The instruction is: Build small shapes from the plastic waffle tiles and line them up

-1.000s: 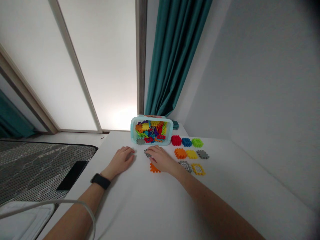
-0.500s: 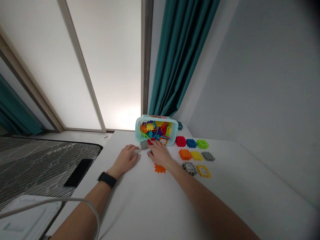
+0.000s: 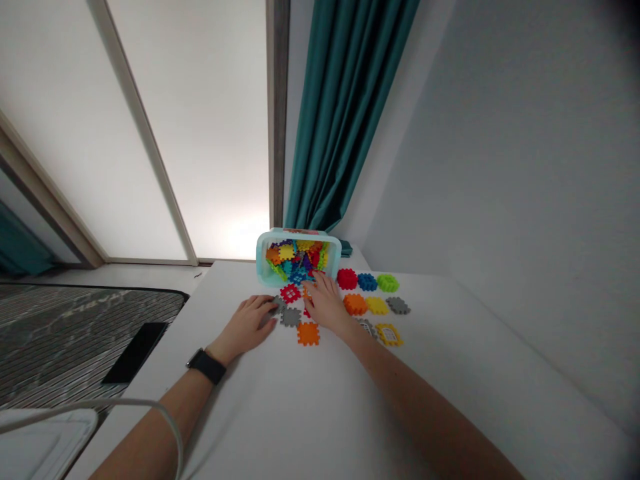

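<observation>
A pale blue tub lies on its side on the white table, its mouth full of coloured toothed plastic tiles. My right hand rests palm down at the tub's mouth, fingers spread over loose tiles. My left hand, a black watch on its wrist, lies flat with its fingertips touching a grey tile. A red tile and an orange tile lie between and below the hands.
Right of my right hand, tiles lie in rows: red, blue, green, orange, yellow, grey and a yellow frame. A black phone lies left of the table. A teal curtain hangs behind.
My right hand has drawn more tiles out of the tub: a red one and a grey one now lie in front of it. My left hand stayed flat beside them.
</observation>
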Tool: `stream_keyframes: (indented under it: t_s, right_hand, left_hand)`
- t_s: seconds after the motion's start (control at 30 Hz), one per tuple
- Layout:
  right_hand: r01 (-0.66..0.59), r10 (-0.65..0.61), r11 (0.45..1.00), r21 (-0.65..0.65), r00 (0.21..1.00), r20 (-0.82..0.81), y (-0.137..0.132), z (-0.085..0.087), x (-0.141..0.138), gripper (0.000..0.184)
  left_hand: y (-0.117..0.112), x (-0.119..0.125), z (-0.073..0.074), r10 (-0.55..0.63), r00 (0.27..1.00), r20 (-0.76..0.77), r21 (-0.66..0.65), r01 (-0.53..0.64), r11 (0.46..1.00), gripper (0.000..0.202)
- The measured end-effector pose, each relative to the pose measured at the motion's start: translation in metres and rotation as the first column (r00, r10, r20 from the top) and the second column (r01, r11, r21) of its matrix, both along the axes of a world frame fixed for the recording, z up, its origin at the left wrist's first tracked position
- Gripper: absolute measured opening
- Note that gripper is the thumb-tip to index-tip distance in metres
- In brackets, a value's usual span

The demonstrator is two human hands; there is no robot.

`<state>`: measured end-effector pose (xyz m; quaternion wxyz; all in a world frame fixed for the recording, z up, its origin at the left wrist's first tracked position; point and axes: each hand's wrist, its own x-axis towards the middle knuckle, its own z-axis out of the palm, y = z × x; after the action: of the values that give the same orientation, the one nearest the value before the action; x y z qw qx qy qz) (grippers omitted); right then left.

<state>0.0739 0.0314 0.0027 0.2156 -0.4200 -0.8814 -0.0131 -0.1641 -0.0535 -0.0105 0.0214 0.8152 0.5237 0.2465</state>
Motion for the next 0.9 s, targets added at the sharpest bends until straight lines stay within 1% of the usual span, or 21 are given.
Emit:
stream_keyframes:
  t_s: [0.03, 0.1, 0.2, 0.37, 0.5, 0.63, 0.77, 0.9]
  right_hand:
    - [0.035, -0.035, 0.999, -0.018, 0.999, 0.015, 0.004, -0.002, 0.001, 0.039]
    - [0.044, -0.041, 0.998, -0.054, 0.998, 0.046, 0.009, -0.005, 0.002, 0.041]
    - [-0.003, 0.008, 0.997, -0.079, 0.998, 0.069, 0.008, -0.01, 0.002, 0.039]
    - [-0.084, 0.093, 0.991, -0.106, 0.992, 0.088, -0.008, -0.009, 0.004, 0.033]
    - [-0.132, 0.144, 0.982, -0.133, 0.986, 0.085, -0.024, -0.004, 0.008, 0.031]
    - [-0.171, 0.185, 0.969, -0.179, 0.981, 0.064, -0.039, -0.002, 0.016, 0.032]
    - [-0.184, 0.194, 0.964, -0.193, 0.98, 0.034, -0.052, -0.005, 0.022, 0.037]
    - [-0.169, 0.173, 0.965, -0.202, 0.985, 0.0, -0.061, -0.01, 0.023, 0.037]
  left_hand:
    - [0.0, 0.0, 0.0, -0.002, 1.0, 0.004, 0.0, 0.002, 1.0, 0.03]
    - [0.0, -0.001, 0.001, -0.001, 1.0, 0.015, -0.007, 0.001, 1.0, 0.031]
    - [0.0, -0.001, 0.001, 0.008, 0.999, 0.039, 0.003, -0.008, 1.0, 0.036]
    - [-0.002, 0.001, 0.003, 0.036, 0.998, 0.046, 0.086, -0.04, 0.996, 0.043]
    - [-0.003, 0.007, 0.009, 0.018, 0.999, -0.04, 0.121, -0.013, 0.993, 0.045]
    - [0.003, 0.014, 0.017, 0.001, 0.986, -0.165, 0.138, 0.022, 0.99, 0.038]
    - [0.018, 0.021, 0.023, -0.001, 0.968, -0.251, 0.141, 0.038, 0.989, 0.037]
    - [0.037, 0.024, 0.02, 0.035, 0.947, -0.319, 0.162, 0.018, 0.987, 0.039]
